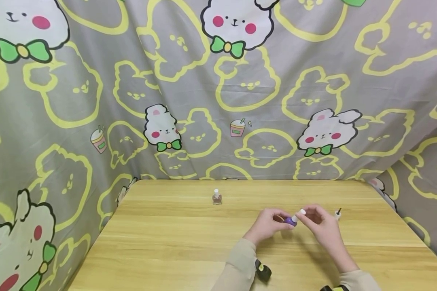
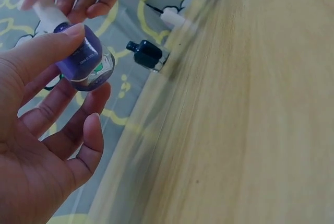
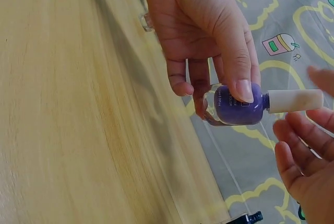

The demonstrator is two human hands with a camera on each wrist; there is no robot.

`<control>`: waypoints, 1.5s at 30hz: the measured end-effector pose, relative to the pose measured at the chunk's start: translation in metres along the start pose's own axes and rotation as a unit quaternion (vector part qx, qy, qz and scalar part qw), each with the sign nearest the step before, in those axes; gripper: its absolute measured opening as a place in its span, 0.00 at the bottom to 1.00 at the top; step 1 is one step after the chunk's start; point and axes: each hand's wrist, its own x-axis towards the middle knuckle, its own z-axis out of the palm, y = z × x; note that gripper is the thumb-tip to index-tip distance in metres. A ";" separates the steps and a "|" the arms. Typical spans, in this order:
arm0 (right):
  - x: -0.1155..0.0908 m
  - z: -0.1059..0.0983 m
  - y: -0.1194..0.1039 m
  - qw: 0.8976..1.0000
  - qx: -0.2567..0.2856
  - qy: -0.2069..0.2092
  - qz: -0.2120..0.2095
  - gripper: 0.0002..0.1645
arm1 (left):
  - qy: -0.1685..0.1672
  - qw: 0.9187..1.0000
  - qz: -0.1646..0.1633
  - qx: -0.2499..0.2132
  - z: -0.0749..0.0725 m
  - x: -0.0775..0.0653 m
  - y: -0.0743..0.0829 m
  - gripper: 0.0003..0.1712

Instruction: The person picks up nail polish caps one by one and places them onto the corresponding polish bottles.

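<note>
My left hand (image 1: pixel 267 224) holds a nail polish bottle (image 3: pixel 240 104) with purple polish, thumb on one face and fingers behind it. The bottle is tilted, with its white cap (image 3: pixel 295 101) on the neck. Around the cap's end is my right hand (image 1: pixel 322 224), thumb on one side and fingers on the other. In the right wrist view its fingers (image 3: pixel 292 145) are loosely bent, with a gap between them and the cap. The right thumb is blurred in the left wrist view.
A capless bottle of dark polish (image 2: pixel 148 55) stands beyond the hands, hidden in the head view. Beside it, a white cap (image 1: pixel 337 215) stands with its brush pointing up. A capped bottle of brownish polish (image 1: pixel 217 199) stands farther back on the wooden table (image 1: pixel 160 234). A patterned curtain (image 1: pixel 204 89) hangs behind.
</note>
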 end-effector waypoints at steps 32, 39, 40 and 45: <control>0.000 0.002 0.002 0.999 0.030 -0.023 -0.016 0.13 | 0.006 1.000 -0.004 0.012 -0.002 0.002 -0.004 0.14; 0.000 0.004 0.002 1.000 0.027 0.002 -0.006 0.10 | -0.003 1.000 0.006 0.014 0.000 0.002 -0.004 0.14; 0.000 0.004 0.003 1.000 0.028 0.005 -0.008 0.10 | -0.004 1.000 0.007 0.013 0.000 0.002 -0.004 0.14; 0.000 0.004 0.004 1.000 0.028 0.001 -0.010 0.13 | -0.003 1.000 0.006 0.012 0.001 0.002 -0.004 0.14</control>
